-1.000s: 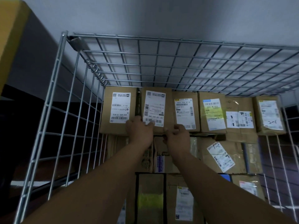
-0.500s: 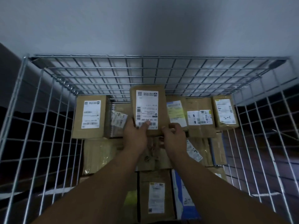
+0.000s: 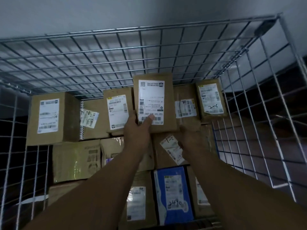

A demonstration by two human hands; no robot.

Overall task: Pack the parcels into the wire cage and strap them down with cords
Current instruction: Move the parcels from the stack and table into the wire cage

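The wire cage (image 3: 116, 52) surrounds stacked cardboard parcels. My left hand (image 3: 137, 130) grips the lower left corner of a brown parcel (image 3: 169, 97) with a long white label, thumb on the barcode. The parcel stands upright in the back row, between a labelled box (image 3: 116, 110) and another box (image 3: 186, 103). My right hand (image 3: 194, 140) lies just below the held parcel's right corner, apart from it, its fingers reaching forward against the boxes there. No cords are in view.
A large box (image 3: 49, 117) stands at the back left with a gap beside it. A blue parcel (image 3: 174, 193) marked 2490 lies near me. A box marked 2-3 (image 3: 211, 98) sits at the back right. Mesh walls rise on the left, back and right.
The parcel has been carried right along the back row. My right hand has let go of it; my left hand still holds it. My view has turned right.
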